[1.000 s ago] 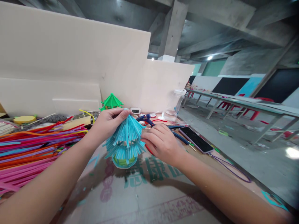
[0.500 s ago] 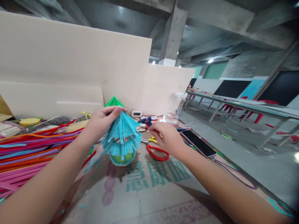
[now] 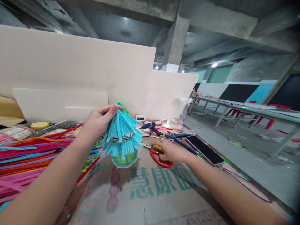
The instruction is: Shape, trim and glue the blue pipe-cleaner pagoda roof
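Note:
My left hand [image 3: 103,117] is closed, pinching the pointed top of a light-blue two-tiered craft piece [image 3: 123,137] made of pipe cleaners. The tiers hang like fringed roofs over a rounded green base with blue ribs. My right hand [image 3: 172,151] is on the handles of red-and-yellow scissors [image 3: 161,161], which lie on the cardboard with their metal blades pointing left. Its fingers curl at the handles; the fingertips are partly hidden. A green pointed piece [image 3: 123,107] shows behind my left hand.
Bundles of coloured pipe cleaners [image 3: 30,156] lie on the left. Beyond the scissors are a blue glue gun [image 3: 151,127], blue-handled pliers [image 3: 180,140] and a small white timer [image 3: 140,118]. A phone [image 3: 205,150] and a clear jar [image 3: 181,112] stand right; a pale board [image 3: 82,68] rises behind.
My right hand has come down onto the scissors' handles, uncovering the glue gun and pliers. The blue piece stays in my left hand and has tilted a little. The view has shifted slightly.

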Demonstrator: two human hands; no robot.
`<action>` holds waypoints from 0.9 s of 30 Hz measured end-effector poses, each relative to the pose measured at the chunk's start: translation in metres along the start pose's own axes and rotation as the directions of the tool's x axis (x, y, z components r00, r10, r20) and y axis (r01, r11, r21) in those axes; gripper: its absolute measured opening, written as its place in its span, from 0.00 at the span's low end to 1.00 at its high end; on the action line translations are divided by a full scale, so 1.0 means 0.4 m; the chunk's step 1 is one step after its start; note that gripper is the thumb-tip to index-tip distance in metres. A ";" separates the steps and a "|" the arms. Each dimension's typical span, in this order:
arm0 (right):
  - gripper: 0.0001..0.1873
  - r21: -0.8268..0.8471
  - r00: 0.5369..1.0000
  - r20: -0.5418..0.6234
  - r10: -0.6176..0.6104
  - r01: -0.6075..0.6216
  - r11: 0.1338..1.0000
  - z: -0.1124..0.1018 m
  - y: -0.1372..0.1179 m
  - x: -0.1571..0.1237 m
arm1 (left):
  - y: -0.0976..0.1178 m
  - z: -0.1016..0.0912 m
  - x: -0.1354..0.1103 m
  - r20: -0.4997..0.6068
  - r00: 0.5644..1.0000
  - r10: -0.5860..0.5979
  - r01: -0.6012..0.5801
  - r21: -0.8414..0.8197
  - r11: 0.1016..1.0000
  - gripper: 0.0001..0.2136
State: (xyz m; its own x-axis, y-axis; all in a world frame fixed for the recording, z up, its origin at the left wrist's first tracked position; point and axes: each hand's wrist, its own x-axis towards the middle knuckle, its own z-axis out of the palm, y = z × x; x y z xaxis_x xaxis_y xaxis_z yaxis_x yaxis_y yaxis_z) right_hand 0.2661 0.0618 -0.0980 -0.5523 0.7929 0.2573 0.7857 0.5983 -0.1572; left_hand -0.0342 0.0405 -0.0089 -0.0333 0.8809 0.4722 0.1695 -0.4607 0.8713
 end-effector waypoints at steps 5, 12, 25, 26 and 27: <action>0.29 0.121 0.978 0.189 0.083 -0.107 0.987 -0.049 -0.025 0.000 | 0.004 -0.022 0.001 -0.033 0.996 0.079 -0.079 -0.024 0.997 0.24; 0.32 0.299 0.994 0.064 0.089 -0.104 0.949 -0.114 -0.014 0.009 | 0.027 -0.028 -0.003 -0.131 0.984 0.124 -0.133 -0.062 0.989 0.20; 0.30 -0.151 0.743 -0.604 -0.290 0.250 0.956 -0.090 -0.092 -0.013 | -0.037 0.009 0.013 -0.027 0.999 -0.046 0.042 -0.135 0.990 0.27; 0.29 -0.250 0.717 -0.596 -0.362 0.262 0.932 -0.090 -0.094 -0.016 | -0.039 0.013 0.012 -0.021 0.999 -0.043 0.040 -0.123 0.992 0.27; 0.29 -0.326 0.702 -0.581 -0.412 0.264 0.908 -0.088 -0.097 -0.019 | -0.039 0.017 0.010 -0.017 0.999 -0.043 0.041 -0.106 0.993 0.26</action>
State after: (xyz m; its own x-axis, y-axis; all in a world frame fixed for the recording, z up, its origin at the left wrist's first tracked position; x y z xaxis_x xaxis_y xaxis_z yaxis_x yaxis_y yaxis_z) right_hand 0.2497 0.0286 -0.0602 -0.5499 0.2433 0.7990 0.6586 0.7147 0.2356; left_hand -0.0302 0.0521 -0.0214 -0.0568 0.8978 0.4367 0.0622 -0.4334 0.8991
